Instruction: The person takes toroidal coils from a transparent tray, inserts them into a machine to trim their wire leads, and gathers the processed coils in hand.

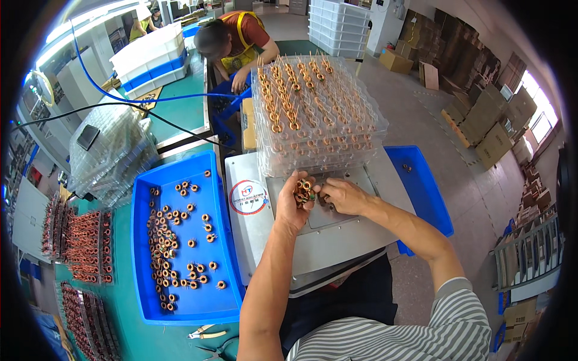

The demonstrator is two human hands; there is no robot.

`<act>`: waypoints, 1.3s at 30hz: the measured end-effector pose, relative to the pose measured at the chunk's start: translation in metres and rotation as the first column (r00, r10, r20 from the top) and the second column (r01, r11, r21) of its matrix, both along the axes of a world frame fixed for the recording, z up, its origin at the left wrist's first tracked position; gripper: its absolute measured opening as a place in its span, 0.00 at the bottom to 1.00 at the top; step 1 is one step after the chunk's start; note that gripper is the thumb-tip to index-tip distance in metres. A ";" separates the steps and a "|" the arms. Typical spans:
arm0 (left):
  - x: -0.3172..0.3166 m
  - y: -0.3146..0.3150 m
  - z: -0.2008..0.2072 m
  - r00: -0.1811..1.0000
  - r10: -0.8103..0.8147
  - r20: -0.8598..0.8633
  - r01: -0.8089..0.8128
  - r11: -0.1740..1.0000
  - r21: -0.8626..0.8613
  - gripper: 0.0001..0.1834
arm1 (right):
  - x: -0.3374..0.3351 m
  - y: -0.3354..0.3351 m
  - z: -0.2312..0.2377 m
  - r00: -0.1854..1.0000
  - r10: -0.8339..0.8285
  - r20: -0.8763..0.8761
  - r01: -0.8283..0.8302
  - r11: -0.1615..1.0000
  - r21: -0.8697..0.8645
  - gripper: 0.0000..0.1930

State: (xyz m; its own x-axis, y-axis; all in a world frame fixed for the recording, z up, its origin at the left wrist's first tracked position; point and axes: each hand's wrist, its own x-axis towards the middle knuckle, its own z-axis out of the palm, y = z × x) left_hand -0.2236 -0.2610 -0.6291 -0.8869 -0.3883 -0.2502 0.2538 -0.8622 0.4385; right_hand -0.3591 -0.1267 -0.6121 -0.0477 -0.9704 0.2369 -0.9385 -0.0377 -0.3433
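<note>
My left hand (289, 207) is cupped around several small copper-wound ring coils (303, 189) above a grey metal plate (256, 231). My right hand (344, 196) is just to its right, fingers bent and pinched together near the coils; what is between its fingertips, if anything, I cannot make out. Directly beyond both hands rises a stack of clear plastic trays (370, 123). Rows of coils with upright wire leads (292, 108) stand in its top tray, mostly on the left and far side.
Left of the plate, a blue bin (227, 265) holds many loose coils (162, 243). Pliers (206, 332) lie near it. Another blue bin (430, 198) sits at right. Further left are filled coil trays (89, 246) and clear trays (108, 159) with a phone. A co-worker (244, 39) bends beyond the stack.
</note>
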 end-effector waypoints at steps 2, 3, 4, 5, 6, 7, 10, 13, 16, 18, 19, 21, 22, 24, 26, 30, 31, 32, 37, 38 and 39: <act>0.001 0.001 -0.001 1.000 -0.009 0.009 0.009 1.000 -0.014 0.16 | 0.002 0.002 0.005 0.996 -0.065 0.054 0.068 0.997 -0.041 0.07; 0.002 0.000 -0.003 1.000 -0.012 0.012 0.012 1.000 -0.016 0.16 | 0.004 0.001 0.011 0.997 -0.056 0.046 0.059 0.997 -0.047 0.07; 0.002 -0.001 -0.005 1.000 -0.008 0.014 0.009 1.000 -0.029 0.19 | 0.005 0.002 0.019 0.989 -0.093 0.119 0.105 0.989 -0.106 0.07; 0.001 0.001 -0.003 1.000 -0.008 0.004 0.008 1.000 -0.030 0.19 | 0.010 0.006 0.032 0.973 -0.131 0.190 0.162 0.974 -0.156 0.07; 0.002 0.003 0.000 1.000 -0.019 0.024 0.020 0.999 -0.042 0.21 | 0.017 0.005 0.045 0.968 -0.165 0.191 0.198 0.965 -0.172 0.07; 0.003 0.004 0.001 0.999 -0.029 0.046 0.031 0.998 -0.054 0.23 | 0.025 0.002 0.056 0.969 -0.159 0.188 0.192 0.966 -0.174 0.07; 0.004 0.002 -0.002 0.996 -0.067 -0.060 0.067 0.998 -0.016 0.25 | 0.047 -0.012 0.088 0.995 -0.056 0.083 0.080 0.946 -0.314 0.11; 0.004 -0.001 -0.001 0.989 -0.086 -0.119 0.094 0.994 0.058 0.23 | 0.045 -0.032 0.111 0.993 -0.112 0.020 0.110 0.895 -0.433 0.11; 0.001 -0.003 -0.006 0.994 -0.055 -0.099 0.066 0.992 0.105 0.19 | 0.029 -0.063 0.140 0.945 -0.305 0.121 0.327 0.846 -0.422 0.11; 0.001 -0.004 -0.004 0.995 -0.053 -0.087 0.062 0.993 0.104 0.19 | 0.018 -0.084 0.150 0.921 -0.389 0.025 0.374 0.865 -0.335 0.12; 0.002 -0.003 -0.003 0.996 -0.052 -0.073 0.059 0.993 0.100 0.19 | 0.014 -0.093 0.154 0.885 -0.459 -0.077 0.429 0.868 -0.252 0.14; 0.005 -0.006 -0.005 0.998 -0.034 -0.061 0.040 0.995 0.093 0.19 | 0.018 -0.112 0.153 0.892 -0.448 -0.059 0.426 0.877 -0.220 0.17; 0.006 -0.007 -0.005 0.999 -0.023 -0.047 0.027 0.996 0.085 0.18 | 0.022 -0.117 0.153 0.882 -0.470 -0.015 0.463 0.873 -0.152 0.17; 0.006 -0.005 -0.001 0.999 -0.024 -0.031 0.026 0.997 0.076 0.18 | 0.024 -0.122 0.154 0.865 -0.491 0.101 0.499 0.862 -0.091 0.16; 0.007 -0.004 0.001 1.000 -0.025 -0.015 0.026 0.998 0.063 0.18 | 0.027 -0.124 0.155 0.864 -0.485 0.135 0.499 0.861 -0.098 0.14; 0.008 -0.004 0.002 1.000 -0.027 -0.006 0.027 0.998 0.064 0.17 | 0.030 -0.123 0.160 0.859 -0.471 0.202 0.493 0.867 -0.074 0.10; 0.008 -0.004 0.001 1.000 -0.025 -0.011 0.026 0.998 0.060 0.17 | 0.028 -0.120 0.158 0.859 -0.472 0.199 0.493 0.867 -0.073 0.10; 0.008 -0.004 0.001 1.000 -0.023 -0.016 0.024 0.998 0.058 0.17 | 0.026 -0.116 0.155 0.894 -0.360 0.267 0.418 0.885 -0.207 0.09; 0.009 -0.007 -0.001 1.000 -0.008 -0.006 0.008 0.998 0.066 0.16 | 0.029 -0.064 0.157 0.838 -0.097 0.538 0.274 0.925 -0.261 0.04; 0.009 -0.007 -0.002 1.000 -0.003 -0.009 0.004 0.998 0.055 0.16 | 0.028 -0.055 0.151 0.744 -0.017 0.667 0.260 0.928 -0.267 0.03; 0.008 -0.007 -0.002 1.000 -0.007 -0.004 0.007 0.998 0.055 0.16 | 0.028 -0.044 0.147 0.746 -0.027 0.666 0.264 0.929 -0.258 0.03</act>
State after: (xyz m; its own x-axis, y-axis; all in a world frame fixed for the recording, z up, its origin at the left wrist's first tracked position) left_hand -0.2151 -0.2685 -0.6308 -0.8905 -0.3681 -0.2676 0.2493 -0.8865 0.3897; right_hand -0.3309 -0.1707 -0.4648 -0.4367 -0.8135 0.3841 -0.5000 -0.1355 -0.8554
